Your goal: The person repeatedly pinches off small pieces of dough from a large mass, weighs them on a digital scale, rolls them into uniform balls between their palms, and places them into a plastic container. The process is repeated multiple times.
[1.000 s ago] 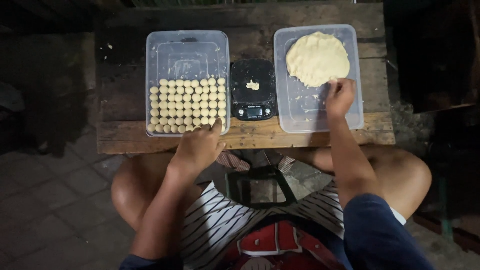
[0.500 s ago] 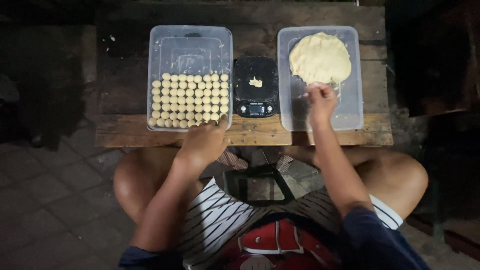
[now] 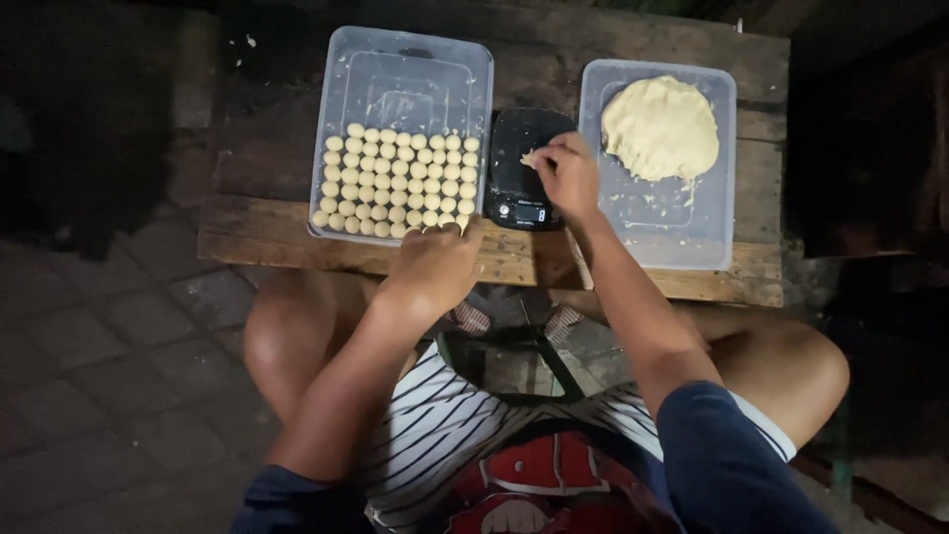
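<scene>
Item: dough portioning at a wooden bench, weighing step in hand

Right hand over the black digital scale, fingers pinched shut on a small piece of pale dough held at or just above the pan; contact with the pan cannot be told. Left hand loosely curled on the near edge of the left clear tray, fingertips beside the front row of dough balls; whether it holds one cannot be told. Dough mass lies in the right clear tray, apart from both hands. Judged next: the piece released onto the scale and trimmed or topped up to weight, which calls for a light fingertip touch
</scene>
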